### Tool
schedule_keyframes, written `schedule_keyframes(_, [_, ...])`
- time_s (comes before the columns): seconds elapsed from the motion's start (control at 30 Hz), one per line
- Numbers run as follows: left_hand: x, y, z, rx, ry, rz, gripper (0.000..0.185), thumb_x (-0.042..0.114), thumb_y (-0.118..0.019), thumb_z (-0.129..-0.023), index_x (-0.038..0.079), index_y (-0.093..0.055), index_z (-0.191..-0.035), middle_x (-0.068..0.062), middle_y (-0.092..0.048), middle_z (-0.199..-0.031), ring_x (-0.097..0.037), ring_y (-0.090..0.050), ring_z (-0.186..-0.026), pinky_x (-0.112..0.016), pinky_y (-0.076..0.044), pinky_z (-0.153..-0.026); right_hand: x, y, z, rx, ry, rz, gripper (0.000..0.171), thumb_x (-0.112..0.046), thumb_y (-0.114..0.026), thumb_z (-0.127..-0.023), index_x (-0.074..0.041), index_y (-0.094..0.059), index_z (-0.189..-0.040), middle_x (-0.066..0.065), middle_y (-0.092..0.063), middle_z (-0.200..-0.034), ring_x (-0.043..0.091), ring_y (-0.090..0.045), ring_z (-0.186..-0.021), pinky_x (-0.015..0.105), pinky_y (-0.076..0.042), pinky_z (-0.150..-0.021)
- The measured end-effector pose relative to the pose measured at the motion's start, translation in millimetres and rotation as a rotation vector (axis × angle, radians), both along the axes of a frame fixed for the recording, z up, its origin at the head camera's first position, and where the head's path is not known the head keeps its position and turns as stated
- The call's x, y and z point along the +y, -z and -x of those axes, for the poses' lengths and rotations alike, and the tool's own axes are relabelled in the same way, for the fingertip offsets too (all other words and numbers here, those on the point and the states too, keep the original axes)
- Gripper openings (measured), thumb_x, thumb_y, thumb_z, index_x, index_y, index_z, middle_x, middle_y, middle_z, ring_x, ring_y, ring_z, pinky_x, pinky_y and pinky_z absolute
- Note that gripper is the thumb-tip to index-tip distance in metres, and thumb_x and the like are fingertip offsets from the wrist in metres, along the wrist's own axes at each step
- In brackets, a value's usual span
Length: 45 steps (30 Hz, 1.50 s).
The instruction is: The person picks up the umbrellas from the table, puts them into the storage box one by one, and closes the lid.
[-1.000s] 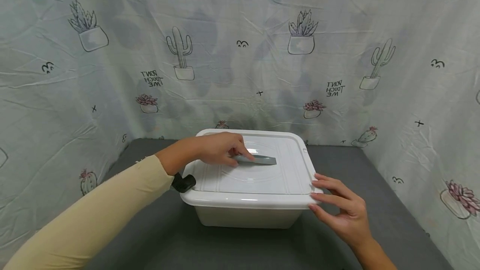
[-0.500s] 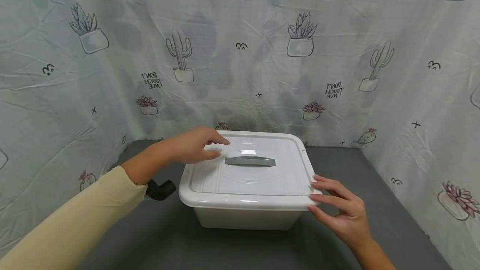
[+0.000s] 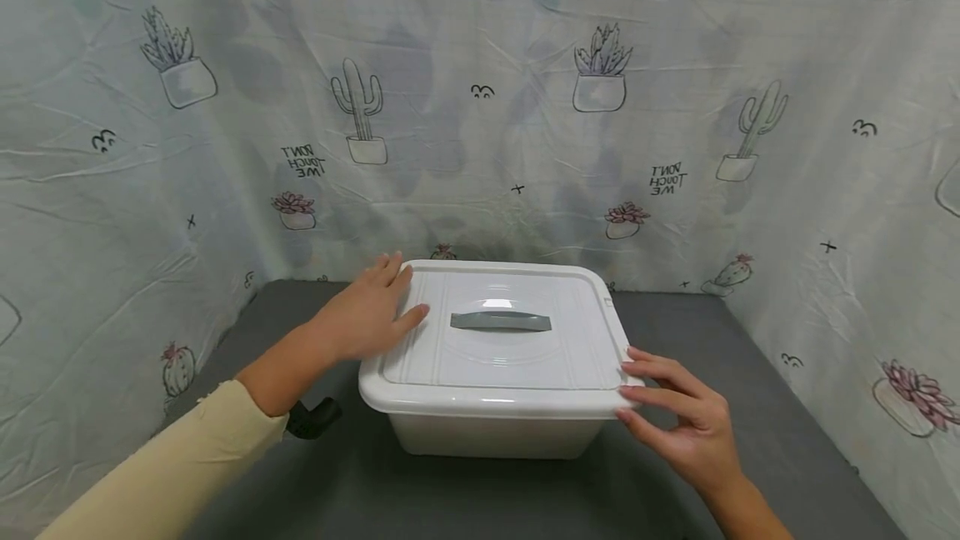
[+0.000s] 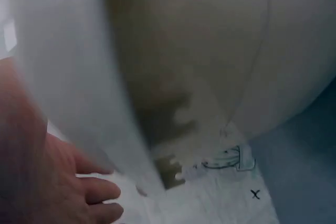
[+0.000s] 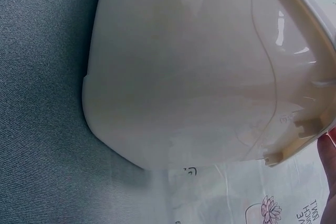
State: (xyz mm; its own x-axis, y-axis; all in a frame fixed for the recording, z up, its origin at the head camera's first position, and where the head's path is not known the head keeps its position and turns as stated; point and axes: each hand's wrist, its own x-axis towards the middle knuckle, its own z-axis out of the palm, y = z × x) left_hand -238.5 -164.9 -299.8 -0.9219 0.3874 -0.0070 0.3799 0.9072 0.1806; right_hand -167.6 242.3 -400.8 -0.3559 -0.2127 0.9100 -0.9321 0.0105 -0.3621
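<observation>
A white plastic storage box stands in the middle of the head view, its white lid seated on top. A grey handle lies across the lid's centre, with no hand on it. My left hand is at the lid's left edge, fingers extended toward the back corner and thumb over the lid's top. In the left wrist view, the fingers show beside the rim. At the right front corner, my right hand touches the lid's rim with its fingertips, fingers slightly bent. The box's inside is hidden.
The box rests on a dark grey surface. A pale curtain printed with cacti surrounds the back and both sides. A black wrist device hangs below the left sleeve, left of the box.
My left hand has let go of the grey handle and moved left to the lid's left edge, its fingers straightening. The right hand stays on the rim. The lid and box look unmoved.
</observation>
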Motion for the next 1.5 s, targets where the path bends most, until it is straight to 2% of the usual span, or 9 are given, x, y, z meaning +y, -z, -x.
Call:
schedule_keyframes(0.2, [7.9,11.7,-5.3,-0.008,-0.011,0.034,0.078,0.051,-0.037,-0.108,-0.005,-0.020,-0.161,-0.025,-0.004,-0.170,-0.043,-0.002,-0.159,-0.061,-0.014,-0.128,1.0,2.0,-1.1,0.011,-0.017,0.007,0.023,0.010,-0.084,-0.076,0.014,-0.075,-0.097,0.030,-0.068,-0.118,0.036,-0.061,-0.130,0.030,-0.050,-0.111])
schedule_keyframes(0.43, [12.9,20.4,-10.3,-0.018,-0.035,0.042,0.080,0.055,-0.033,-0.108,-0.003,-0.018,-0.161,-0.023,-0.002,-0.171,-0.041,-0.001,-0.159,-0.059,-0.012,-0.129,5.1,6.2,-3.7,0.002,-0.023,0.010,0.023,0.010,-0.084,-0.076,0.014,-0.075,-0.097,0.029,-0.068,-0.118,0.035,-0.061,-0.131,0.030,-0.050,-0.110])
schedule_keyframes(0.63, [15.9,23.8,-17.3,-0.004,-0.051,0.041,0.078,0.053,-0.033,-0.108,-0.003,-0.018,-0.161,-0.023,-0.004,-0.171,-0.041,-0.003,-0.159,-0.060,-0.012,-0.129,8.4,7.2,-6.4,0.000,-0.015,0.013,0.023,0.010,-0.085,-0.074,0.013,-0.076,-0.095,0.028,-0.069,-0.115,0.033,-0.062,-0.129,0.029,-0.050,-0.110])
schedule_keyframes(0.77, [17.0,26.6,-21.9,0.010,-0.064,0.035,0.077,0.052,-0.033,-0.109,-0.003,-0.018,-0.162,-0.023,-0.005,-0.171,-0.041,-0.005,-0.159,-0.060,-0.012,-0.129,7.1,4.1,-9.8,0.010,-0.034,0.022,0.022,0.010,-0.084,-0.075,0.013,-0.075,-0.095,0.027,-0.070,-0.115,0.032,-0.063,-0.128,0.029,-0.051,-0.110])
schedule_keyframes(1.0, [17.2,30.1,-29.5,0.031,-0.079,0.013,0.077,0.050,-0.033,-0.109,-0.004,-0.018,-0.161,-0.023,-0.005,-0.171,-0.041,-0.005,-0.159,-0.059,-0.013,-0.129,10.0,10.7,-9.8,0.010,-0.073,0.035,0.023,0.013,-0.084,-0.074,0.013,-0.075,-0.095,0.028,-0.069,-0.115,0.035,-0.063,-0.128,0.031,-0.050,-0.111])
schedule_keyframes(1.3, [23.8,32.3,-24.8,0.053,-0.094,0.003,0.076,0.049,-0.035,-0.109,-0.003,-0.019,-0.161,-0.023,-0.006,-0.171,-0.041,-0.006,-0.159,-0.059,-0.015,-0.128,9.5,3.3,0.1,0.043,-0.113,0.050,0.020,0.011,-0.083,-0.076,0.014,-0.075,-0.094,0.026,-0.070,-0.116,0.032,-0.064,-0.128,0.031,-0.051,-0.110])
schedule_keyframes(1.5, [21.6,29.5,-13.3,0.041,-0.095,0.001,0.074,0.047,-0.036,-0.109,-0.002,-0.018,-0.161,-0.022,-0.005,-0.171,-0.040,-0.006,-0.159,-0.059,-0.015,-0.129,7.2,0.0,8.6,0.022,-0.106,0.048,0.020,0.011,-0.083,-0.076,0.014,-0.074,-0.095,0.025,-0.070,-0.116,0.032,-0.063,-0.129,0.031,-0.051,-0.110])
